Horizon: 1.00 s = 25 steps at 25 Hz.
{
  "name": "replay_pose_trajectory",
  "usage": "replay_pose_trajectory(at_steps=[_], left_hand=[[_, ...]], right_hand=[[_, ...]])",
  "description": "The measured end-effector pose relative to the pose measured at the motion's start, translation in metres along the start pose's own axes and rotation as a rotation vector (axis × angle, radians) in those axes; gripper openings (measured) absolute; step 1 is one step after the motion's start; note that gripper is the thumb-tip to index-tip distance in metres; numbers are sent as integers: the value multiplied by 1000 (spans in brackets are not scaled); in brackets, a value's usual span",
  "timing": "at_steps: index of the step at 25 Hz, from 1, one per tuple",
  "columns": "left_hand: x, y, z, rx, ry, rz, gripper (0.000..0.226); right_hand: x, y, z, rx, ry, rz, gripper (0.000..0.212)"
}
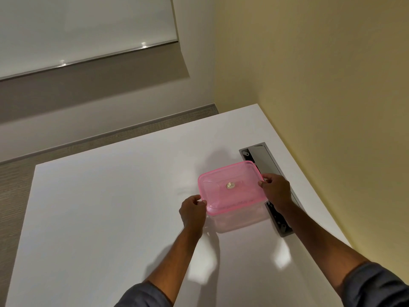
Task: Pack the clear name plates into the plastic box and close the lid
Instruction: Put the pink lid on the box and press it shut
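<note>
A clear plastic box [240,219] stands on the white table [110,218], right of centre. A translucent pink lid [230,187] with a small round valve in its middle lies on top of the box. My left hand [192,210] pinches the lid's near left corner. My right hand [276,191] pinches the lid's right edge. What lies inside the box is too faint to make out, and no clear name plates show on the table.
An open grey cable tray [262,158] is set into the table just behind and right of the box, under my right wrist. A yellow wall [332,85] runs along the table's right side. Carpet floor lies beyond the far edge.
</note>
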<state>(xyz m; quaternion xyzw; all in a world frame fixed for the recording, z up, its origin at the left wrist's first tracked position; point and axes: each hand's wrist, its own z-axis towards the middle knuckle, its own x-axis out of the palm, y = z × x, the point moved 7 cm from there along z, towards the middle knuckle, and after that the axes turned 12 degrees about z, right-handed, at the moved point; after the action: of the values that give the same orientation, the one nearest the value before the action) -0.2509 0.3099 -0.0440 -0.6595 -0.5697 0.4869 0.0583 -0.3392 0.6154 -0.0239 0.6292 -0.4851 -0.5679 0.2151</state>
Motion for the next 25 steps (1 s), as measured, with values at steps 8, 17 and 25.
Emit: replay_pose_trajectory(at_steps=[8, 17, 25], left_hand=[[6, 13, 1, -59, 43, -125, 37], [22, 35, -10, -218, 175, -294, 37], [23, 37, -7, -216, 132, -305, 27]], right_hand=[[2, -20, 0, 51, 13, -28, 39], [-8, -52, -4, 246, -25, 114, 16], [-2, -65, -11, 341, -78, 292, 24]])
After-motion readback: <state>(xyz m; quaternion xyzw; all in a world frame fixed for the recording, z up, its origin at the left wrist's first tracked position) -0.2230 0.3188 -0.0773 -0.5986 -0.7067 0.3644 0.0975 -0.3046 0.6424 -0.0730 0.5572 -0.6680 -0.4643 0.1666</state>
